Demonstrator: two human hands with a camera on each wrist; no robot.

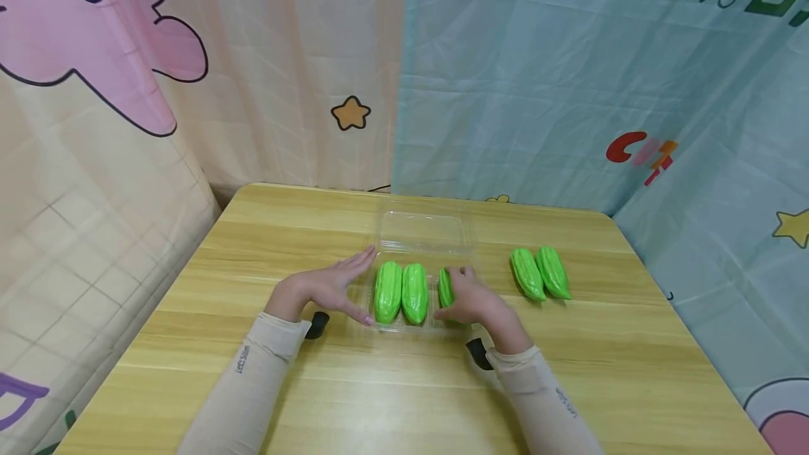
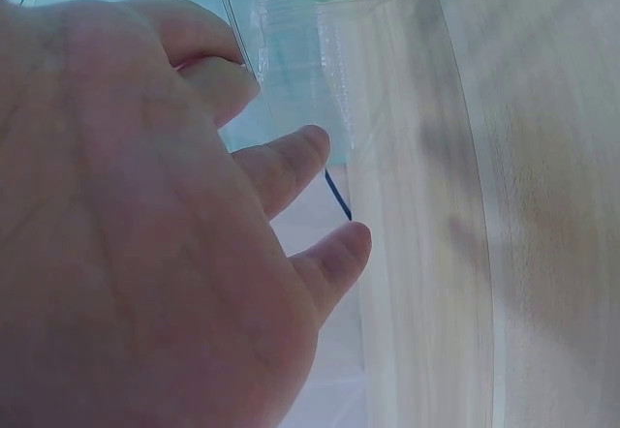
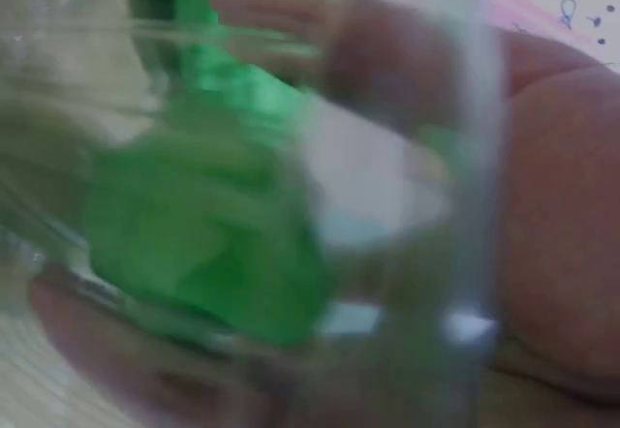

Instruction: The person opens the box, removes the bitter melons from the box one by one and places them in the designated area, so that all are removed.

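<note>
An opened clear plastic clamshell container (image 1: 425, 230) lies on the table with its lid folded to the far side. Two green, ridged bitter melons (image 1: 401, 293) lie side by side in its left part. A third bitter melon (image 1: 445, 288) is at the right part, partly hidden under my right hand (image 1: 469, 298), which holds it with the fingers at its far end and the thumb near its close end. The right wrist view shows that melon (image 3: 208, 234) blurred through clear plastic. My left hand (image 1: 331, 288) spreads its fingers along the container's left edge, holding nothing.
Two more bitter melons (image 1: 540, 274) lie together on the wooden table (image 1: 373, 399), right of the container. Printed curtains (image 1: 505, 90) hang behind the table and at both sides.
</note>
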